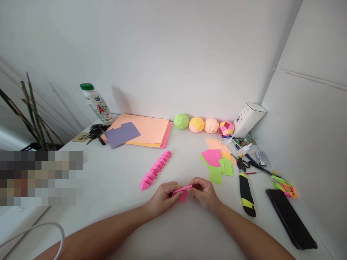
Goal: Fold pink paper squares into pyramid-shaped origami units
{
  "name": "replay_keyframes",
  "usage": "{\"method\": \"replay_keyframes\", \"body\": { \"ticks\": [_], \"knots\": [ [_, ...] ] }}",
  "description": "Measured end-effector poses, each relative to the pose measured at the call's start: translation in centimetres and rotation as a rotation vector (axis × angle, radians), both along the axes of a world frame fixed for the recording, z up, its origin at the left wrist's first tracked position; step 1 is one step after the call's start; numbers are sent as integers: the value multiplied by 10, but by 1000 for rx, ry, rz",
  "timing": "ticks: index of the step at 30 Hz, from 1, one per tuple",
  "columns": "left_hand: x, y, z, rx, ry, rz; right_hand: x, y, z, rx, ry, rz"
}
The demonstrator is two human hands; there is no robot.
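Observation:
Between both hands is a small piece of pink paper (183,196), with a folded edge along its top. My left hand (164,196) pinches its left side, thumb in front. At the right end of that fold, the thumb and fingertips of my right hand (204,193) are closed on the paper. Just beyond my left hand, a slanting row of folded pink paper units (155,169) lies on the white table (114,180). Past my right hand are loose paper pieces in pink (212,157), green (215,175) and peach.
Paper balls (196,125) line the wall. Coloured sheets (146,128), a purple piece (123,134), keys (97,133) and a bottle (98,104) stand back left. Rightward lie a black-and-yellow cutter (246,195), scissors (244,165), a phone (291,218) and a white paper holder (249,120).

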State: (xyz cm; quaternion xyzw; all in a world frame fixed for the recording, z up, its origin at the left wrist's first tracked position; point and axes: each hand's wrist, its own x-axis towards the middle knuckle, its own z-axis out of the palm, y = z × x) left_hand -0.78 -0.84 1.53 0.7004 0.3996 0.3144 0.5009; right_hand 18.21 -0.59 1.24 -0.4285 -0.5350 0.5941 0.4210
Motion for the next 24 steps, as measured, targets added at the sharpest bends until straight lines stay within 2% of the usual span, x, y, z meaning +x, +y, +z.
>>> {"method": "replay_keyframes", "body": {
  "ticks": [24],
  "knots": [
    [0, 0, -1, 11, 33, 3, 1, 0, 1, 7, -9, 16]
  ]
}}
